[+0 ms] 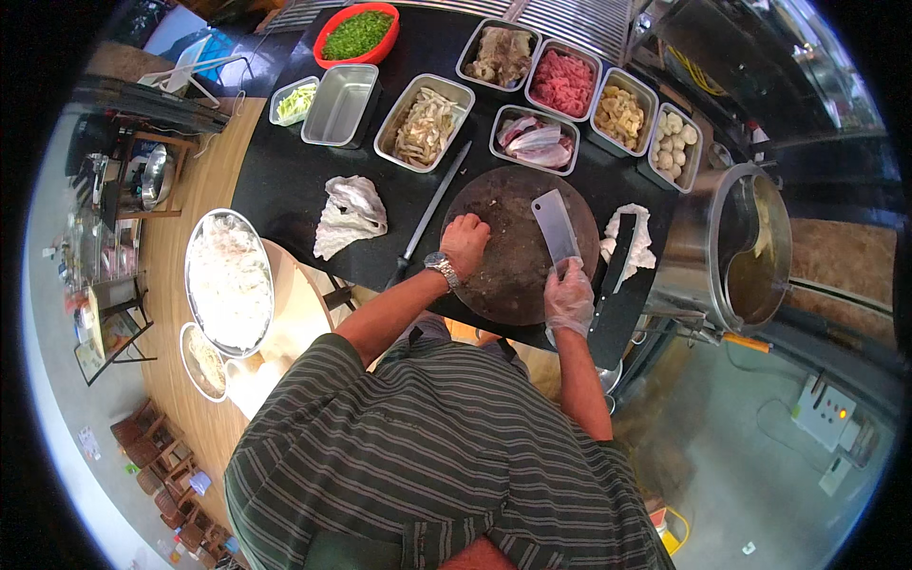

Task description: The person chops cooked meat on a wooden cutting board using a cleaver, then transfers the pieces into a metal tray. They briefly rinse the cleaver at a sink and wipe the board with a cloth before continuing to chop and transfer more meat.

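Note:
A round, dark chopping block (513,285) sits in front of me on the black tabletop (285,192). My right hand (568,298), in a clear plastic glove, grips a metal cleaver (556,224) whose broad blade lies over the block's right side. My bare left hand (464,246) rests on the block's left part, fingers curled in, with nothing visible in them; the palm side is hidden. Left of the block lies a honing steel (438,203) with a black handle. To the right, a black-handled knife (624,246) lies across a crumpled white cloth (641,239).
Beyond the block stand metal pans of raw red meat (563,82), sliced meat (538,146), pale strips (425,128) and meatballs (672,146). A red bowl (390,50) holds chopped greens. A large steel pot (691,249) with liquid flanks the right edge. Left, a bowl of white noodles (229,285) stands.

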`<state>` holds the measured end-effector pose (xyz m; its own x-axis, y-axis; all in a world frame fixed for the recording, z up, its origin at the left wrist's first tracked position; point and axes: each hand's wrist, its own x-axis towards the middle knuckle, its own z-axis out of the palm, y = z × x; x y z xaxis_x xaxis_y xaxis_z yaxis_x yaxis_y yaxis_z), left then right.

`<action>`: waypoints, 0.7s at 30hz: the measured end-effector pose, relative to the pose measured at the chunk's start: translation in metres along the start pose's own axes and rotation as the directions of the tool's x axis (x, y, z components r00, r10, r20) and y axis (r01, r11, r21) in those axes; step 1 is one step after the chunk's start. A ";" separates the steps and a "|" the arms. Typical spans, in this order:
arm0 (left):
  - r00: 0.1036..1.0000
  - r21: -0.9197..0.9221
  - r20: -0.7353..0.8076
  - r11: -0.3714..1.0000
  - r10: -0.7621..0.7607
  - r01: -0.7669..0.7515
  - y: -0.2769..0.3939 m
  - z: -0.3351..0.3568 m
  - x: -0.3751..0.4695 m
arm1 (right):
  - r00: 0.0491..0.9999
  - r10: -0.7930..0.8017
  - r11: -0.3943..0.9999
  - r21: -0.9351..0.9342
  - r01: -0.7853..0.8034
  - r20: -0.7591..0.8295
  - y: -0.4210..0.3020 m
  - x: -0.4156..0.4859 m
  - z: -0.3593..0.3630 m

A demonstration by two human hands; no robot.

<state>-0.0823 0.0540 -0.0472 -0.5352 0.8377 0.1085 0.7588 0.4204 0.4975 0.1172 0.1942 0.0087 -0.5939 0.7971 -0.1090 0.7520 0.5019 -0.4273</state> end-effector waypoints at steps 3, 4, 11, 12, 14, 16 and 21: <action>0.998 -0.077 -0.027 0.996 -0.054 0.052 -0.005 -0.002 -0.006 | 0.999 0.028 0.999 -0.048 -0.026 0.036 0.000 -0.001 0.002; 0.998 -0.067 -0.003 0.996 -0.055 0.055 -0.007 -0.002 -0.008 | 0.999 0.015 0.999 -0.036 -0.014 0.040 0.002 -0.001 0.004; 0.999 0.044 0.037 0.999 0.013 -0.015 -0.009 -0.008 -0.022 | 0.998 -0.010 1.000 -0.006 0.010 0.069 0.011 0.000 0.011; 0.999 0.056 0.029 0.998 0.035 -0.036 -0.009 -0.008 -0.022 | 0.997 -0.014 1.000 -0.005 0.014 0.071 0.011 0.000 0.011; 0.997 0.052 0.073 0.998 0.038 -0.042 -0.010 -0.009 -0.020 | 0.996 0.000 1.000 -0.010 0.001 0.093 0.012 0.000 0.010; 0.997 0.059 0.051 0.996 0.063 -0.066 -0.009 -0.010 -0.013 | 0.997 -0.010 1.000 -0.016 0.011 0.074 0.017 0.000 0.012; 0.995 -0.010 -0.084 0.998 0.060 -0.061 -0.003 -0.013 0.036 | 0.999 -0.040 0.999 -0.026 0.040 0.006 0.022 -0.001 0.009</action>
<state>-0.1084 0.0786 -0.0336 -0.5181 0.8292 0.2097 0.7862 0.3652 0.4986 0.1319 0.2012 -0.0084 -0.6249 0.7746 -0.0975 0.7349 0.5415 -0.4083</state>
